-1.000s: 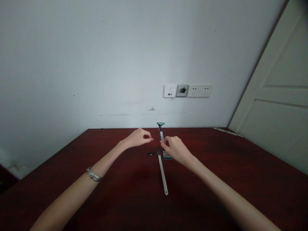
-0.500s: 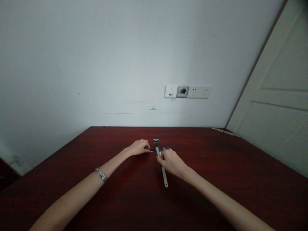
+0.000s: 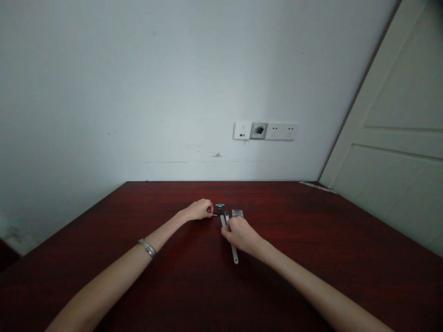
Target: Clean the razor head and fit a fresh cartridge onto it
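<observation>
My right hand [image 3: 239, 234] is closed around the grey handle of a razor with a green head [image 3: 220, 206], holding it low over the dark red table [image 3: 194, 281]. A second slim grey handle [image 3: 233, 246] lies on the table under that hand, its end pointing toward me. My left hand [image 3: 200, 210] rests with its fingers curled and pinched at a small black piece [image 3: 215, 214] beside the razor head. A small clear plastic case [image 3: 237, 213] sits just right of the razor. A silver bracelet [image 3: 147, 247] is on my left wrist.
The table meets a white wall with a row of sockets [image 3: 265, 131]. A white door [image 3: 398, 138] stands at the right. A thin pale strip [image 3: 316, 186] lies at the table's far right corner.
My right hand has lowered the razor from upright down to the table. My left hand has dropped from mid-air to the small black piece. The view has shifted slightly.
</observation>
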The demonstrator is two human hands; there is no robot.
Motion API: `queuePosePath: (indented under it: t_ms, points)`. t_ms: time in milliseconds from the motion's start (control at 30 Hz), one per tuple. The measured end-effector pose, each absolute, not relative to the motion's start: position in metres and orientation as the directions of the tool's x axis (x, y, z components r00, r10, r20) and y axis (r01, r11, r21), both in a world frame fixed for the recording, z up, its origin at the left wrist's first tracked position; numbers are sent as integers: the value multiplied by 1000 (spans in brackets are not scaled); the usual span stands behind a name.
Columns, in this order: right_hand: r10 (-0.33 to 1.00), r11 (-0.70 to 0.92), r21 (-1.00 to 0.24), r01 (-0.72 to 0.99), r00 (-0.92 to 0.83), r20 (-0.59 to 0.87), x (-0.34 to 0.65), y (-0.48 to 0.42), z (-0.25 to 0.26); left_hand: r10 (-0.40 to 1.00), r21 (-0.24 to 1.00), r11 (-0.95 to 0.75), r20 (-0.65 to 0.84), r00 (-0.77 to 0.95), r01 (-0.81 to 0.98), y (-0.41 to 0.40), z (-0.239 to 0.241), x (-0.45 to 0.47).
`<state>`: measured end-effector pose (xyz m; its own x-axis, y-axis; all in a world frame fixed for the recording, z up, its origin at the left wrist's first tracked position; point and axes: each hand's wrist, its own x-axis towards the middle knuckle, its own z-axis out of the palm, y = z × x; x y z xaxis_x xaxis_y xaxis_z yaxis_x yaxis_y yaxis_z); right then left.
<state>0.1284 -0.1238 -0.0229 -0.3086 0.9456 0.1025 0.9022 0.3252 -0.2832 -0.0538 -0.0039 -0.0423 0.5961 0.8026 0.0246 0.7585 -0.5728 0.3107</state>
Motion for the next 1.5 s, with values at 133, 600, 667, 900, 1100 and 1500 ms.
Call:
queuePosePath:
  t_ms: [133, 600, 667, 900, 1100, 1500]
  points:
    - [948, 319, -282, 905, -309, 83, 129, -125, -24, 798, 355, -559, -16, 603, 749, 6, -48, -54]
    - [944, 329, -236, 914, -326, 56, 117, -129, -19, 813, 454, -454, -142, 565, 767, 10, -39, -69]
    - [943, 331, -235, 914, -332, 34, 114, -128, -18, 818, 457, -441, -148, 555, 772, 10, -38, -72]
    - [951, 297, -241, 924, -309, -14, 102, -122, -22, 830, 468, -419, -150, 538, 778, 13, -39, -79]
    - [948, 302, -232, 925, -317, -30, 100, -121, -26, 838, 459, -414, -146, 526, 786, 14, -40, -79]
    - [940, 325, -236, 916, -341, -26, 102, -121, -28, 836, 425, -440, -126, 533, 791, 21, -43, -78]
